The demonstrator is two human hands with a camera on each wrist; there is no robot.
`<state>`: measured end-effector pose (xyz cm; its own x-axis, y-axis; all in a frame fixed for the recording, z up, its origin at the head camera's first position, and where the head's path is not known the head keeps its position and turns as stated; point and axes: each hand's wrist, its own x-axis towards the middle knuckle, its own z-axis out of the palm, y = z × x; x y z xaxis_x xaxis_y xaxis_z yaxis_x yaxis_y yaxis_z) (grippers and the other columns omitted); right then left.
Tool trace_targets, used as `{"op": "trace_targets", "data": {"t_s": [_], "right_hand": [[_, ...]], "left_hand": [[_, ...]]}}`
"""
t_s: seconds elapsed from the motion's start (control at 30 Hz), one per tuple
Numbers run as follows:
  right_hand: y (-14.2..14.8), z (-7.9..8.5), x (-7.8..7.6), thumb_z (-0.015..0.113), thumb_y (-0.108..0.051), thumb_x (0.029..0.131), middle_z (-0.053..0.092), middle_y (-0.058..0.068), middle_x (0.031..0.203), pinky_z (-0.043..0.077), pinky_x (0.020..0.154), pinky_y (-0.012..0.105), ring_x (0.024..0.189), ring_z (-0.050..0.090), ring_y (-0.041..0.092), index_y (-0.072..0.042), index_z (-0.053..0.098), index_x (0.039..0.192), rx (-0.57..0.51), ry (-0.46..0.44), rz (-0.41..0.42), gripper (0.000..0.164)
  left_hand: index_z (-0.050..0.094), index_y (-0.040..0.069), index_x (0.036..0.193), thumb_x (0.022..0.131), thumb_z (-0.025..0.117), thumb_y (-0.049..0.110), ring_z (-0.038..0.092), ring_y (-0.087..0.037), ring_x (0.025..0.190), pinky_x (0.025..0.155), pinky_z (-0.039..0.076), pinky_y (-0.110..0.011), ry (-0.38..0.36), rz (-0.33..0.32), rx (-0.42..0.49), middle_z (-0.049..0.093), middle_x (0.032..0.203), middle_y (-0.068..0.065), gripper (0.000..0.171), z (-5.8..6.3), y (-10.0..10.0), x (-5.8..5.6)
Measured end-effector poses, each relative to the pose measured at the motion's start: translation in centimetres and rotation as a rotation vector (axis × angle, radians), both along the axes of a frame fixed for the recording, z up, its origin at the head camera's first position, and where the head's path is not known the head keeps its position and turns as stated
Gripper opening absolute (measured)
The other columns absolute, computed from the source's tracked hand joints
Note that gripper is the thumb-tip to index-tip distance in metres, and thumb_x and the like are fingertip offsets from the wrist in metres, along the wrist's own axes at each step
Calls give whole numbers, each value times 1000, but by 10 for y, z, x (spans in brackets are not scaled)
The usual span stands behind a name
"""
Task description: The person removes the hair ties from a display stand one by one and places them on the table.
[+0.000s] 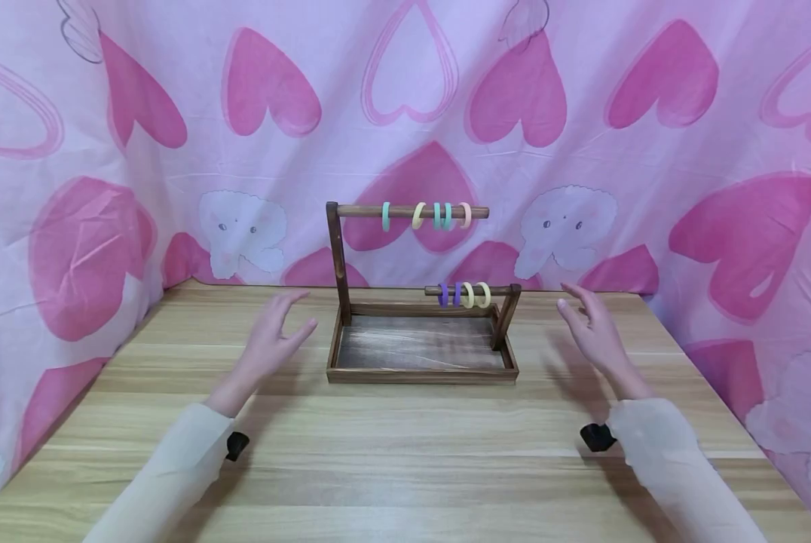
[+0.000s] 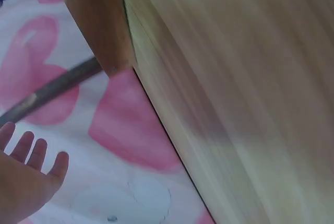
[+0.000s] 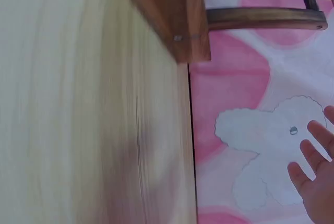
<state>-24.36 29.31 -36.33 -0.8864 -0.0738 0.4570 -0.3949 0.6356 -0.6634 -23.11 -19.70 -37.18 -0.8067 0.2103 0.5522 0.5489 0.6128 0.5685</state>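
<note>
A dark wooden rack with a shallow tray base (image 1: 422, 375) stands on the table. Its tall left post (image 1: 338, 264) carries an upper bar (image 1: 358, 212) with several mint, yellow and pink rings (image 1: 418, 216). On the lower bar (image 1: 431, 291), fixed to a short right post (image 1: 506, 317), hang two purple rings (image 1: 457, 294) and two pale yellow rings (image 1: 484, 295). My left hand (image 1: 273, 338) hovers left of the rack, fingers relaxed, holding nothing. To the rack's right my right hand (image 1: 594, 334) is held in the air, likewise bare and apart from it.
The light wood-grain table (image 1: 378, 467) reaches back to a pink curtain (image 1: 405, 90) printed with hearts, which also hangs along both sides. A small black device (image 1: 597, 437) sits at the right cuff, and another black device (image 1: 237, 445) at the left.
</note>
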Motion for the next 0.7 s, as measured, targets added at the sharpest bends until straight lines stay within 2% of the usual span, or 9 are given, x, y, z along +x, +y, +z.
{"op": "trace_targets", "data": {"t_s": [0.1,0.23,0.33,0.47,0.6,0.7], "right_hand": [[-6,2,3,45,-23,93,45,18,125,37,88,35,112,40,30,0,41,129,-86,-18,-10,43],[-17,8,8,45,-20,93,47,23,121,36,82,18,108,43,20,5,42,126,-184,-42,13,41],[-23,11,11,45,-20,93,46,26,120,36,82,19,103,44,12,7,42,125,-228,-67,29,42],[-22,6,5,46,-24,93,48,19,121,38,83,23,102,44,7,3,43,126,-221,-107,21,43],[-21,-1,-3,48,-27,92,49,16,123,38,85,24,105,46,10,0,44,127,-215,-118,39,44],[-27,7,2,48,-26,92,47,19,122,38,86,26,106,46,16,2,43,126,-213,-135,56,44]], "left_hand": [[44,0,124,82,63,14,40,-30,110,90,32,-47,-64,-39,77,45,120,-16,49,-1,10,3],[43,-1,125,83,62,14,40,-28,113,90,35,-43,-139,-94,132,44,123,-15,49,-1,23,5],[41,-1,127,83,62,12,39,-29,114,91,34,-44,-196,-137,166,43,125,-16,50,4,33,11],[41,-3,126,83,60,6,38,-31,115,92,33,-46,-244,-178,209,42,124,-19,47,17,47,21],[43,-5,124,83,60,5,40,-31,113,91,34,-44,-243,-192,189,44,121,-19,45,25,58,25],[43,-6,123,83,61,5,41,-30,112,90,36,-44,-231,-204,154,45,120,-19,45,27,65,24]]}}
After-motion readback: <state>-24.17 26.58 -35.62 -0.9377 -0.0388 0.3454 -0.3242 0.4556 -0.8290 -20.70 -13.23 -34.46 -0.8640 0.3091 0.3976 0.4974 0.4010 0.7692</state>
